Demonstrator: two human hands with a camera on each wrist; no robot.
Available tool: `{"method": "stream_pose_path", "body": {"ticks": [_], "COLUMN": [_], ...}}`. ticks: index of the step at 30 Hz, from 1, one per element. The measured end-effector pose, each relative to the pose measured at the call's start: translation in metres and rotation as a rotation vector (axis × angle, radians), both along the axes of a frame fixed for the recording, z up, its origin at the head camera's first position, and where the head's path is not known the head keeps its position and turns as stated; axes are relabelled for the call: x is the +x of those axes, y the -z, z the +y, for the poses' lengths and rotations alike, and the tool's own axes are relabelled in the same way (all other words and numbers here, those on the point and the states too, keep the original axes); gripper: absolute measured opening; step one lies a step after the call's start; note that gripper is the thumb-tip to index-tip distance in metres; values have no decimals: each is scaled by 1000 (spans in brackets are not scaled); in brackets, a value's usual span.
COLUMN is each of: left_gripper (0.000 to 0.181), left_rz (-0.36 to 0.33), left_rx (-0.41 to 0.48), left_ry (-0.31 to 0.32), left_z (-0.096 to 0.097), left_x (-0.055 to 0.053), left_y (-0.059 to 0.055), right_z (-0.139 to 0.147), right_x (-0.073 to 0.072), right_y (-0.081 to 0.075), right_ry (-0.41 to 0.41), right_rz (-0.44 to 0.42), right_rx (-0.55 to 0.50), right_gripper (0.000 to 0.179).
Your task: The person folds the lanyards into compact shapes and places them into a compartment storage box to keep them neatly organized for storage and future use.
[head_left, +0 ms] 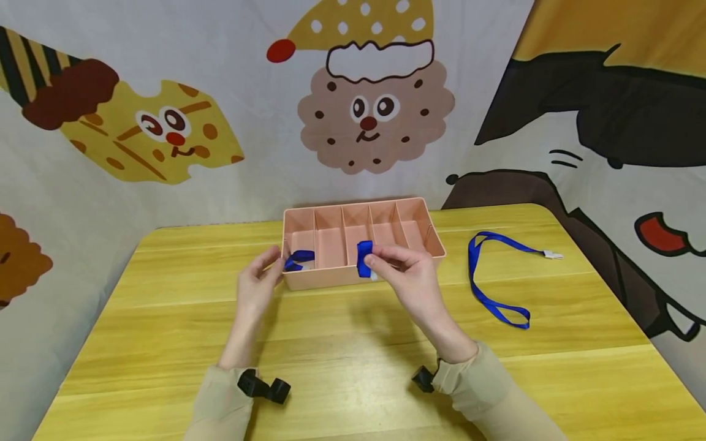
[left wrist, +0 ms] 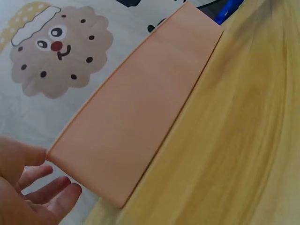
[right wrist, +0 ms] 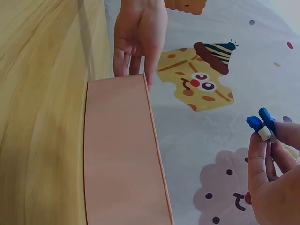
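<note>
My right hand [head_left: 410, 275] pinches a folded blue lanyard [head_left: 364, 258] between thumb and fingers, raised in front of the pink box's [head_left: 317, 280] front wall. The right wrist view shows the white clip [right wrist: 264, 133] of this folded lanyard at the fingertips. My left hand [head_left: 256, 285] is at the box's left end, fingertips touching its front left corner, fingers loosely extended. Another folded blue lanyard [head_left: 300, 256] lies in the leftmost compartment. To the right of the box, a third blue lanyard [head_left: 480, 294] lies loosely looped on the table, its white clip [head_left: 551, 255] pointing right.
The box, split by thin dividers [head_left: 343, 236] into several compartments, stands at the back of the wooden table [head_left: 342, 367]. Behind it hangs a pale cloth [head_left: 242, 55] printed with cartoon food. Each sleeve cuff carries a black wrist camera [head_left: 265, 387].
</note>
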State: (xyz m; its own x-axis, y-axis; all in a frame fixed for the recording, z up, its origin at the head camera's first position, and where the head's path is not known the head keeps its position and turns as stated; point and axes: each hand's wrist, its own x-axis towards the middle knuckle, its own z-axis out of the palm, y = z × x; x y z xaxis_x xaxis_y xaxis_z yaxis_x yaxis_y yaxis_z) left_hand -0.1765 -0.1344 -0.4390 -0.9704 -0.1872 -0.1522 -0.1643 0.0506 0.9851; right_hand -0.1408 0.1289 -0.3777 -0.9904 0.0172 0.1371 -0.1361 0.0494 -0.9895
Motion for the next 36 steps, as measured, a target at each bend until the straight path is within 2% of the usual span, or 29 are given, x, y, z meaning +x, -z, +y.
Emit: {"method": "stream_pose_path", "body": {"ticks": [4, 11, 15, 23, 27, 31, 36], "left_gripper": [44, 40, 39, 41, 41, 41, 41], "left_rz": [-13, -20, -24, -24, -31, -29, -30], "left_rx": [30, 21, 23, 58, 64, 74, 90], "left_ry": [17, -7, -19, -24, -29, -25, -20], "left_z": [0, 1, 3, 1, 1, 1, 1], "left_x": [-2, -4, -4, -3, -3, -3, -3], "left_y": [3, 3, 4, 4, 4, 3, 4], "right_z": [0, -2, -4, -13, -17, -22, -29], "right_x": [-1, -1, -6, -34, -48, -59, -74], "right_y": [2, -1, -2, -24, -36, -44, -50], "right_ry": [-2, 2, 10, -22, -42, -86, -130], "right_rz": [-9, -9, -41, -14, -30, -57, -34], "right_rx": [9, 32, 90, 292, 394, 431, 469], "right_gripper": [20, 21, 21, 21, 22, 24, 24]}}
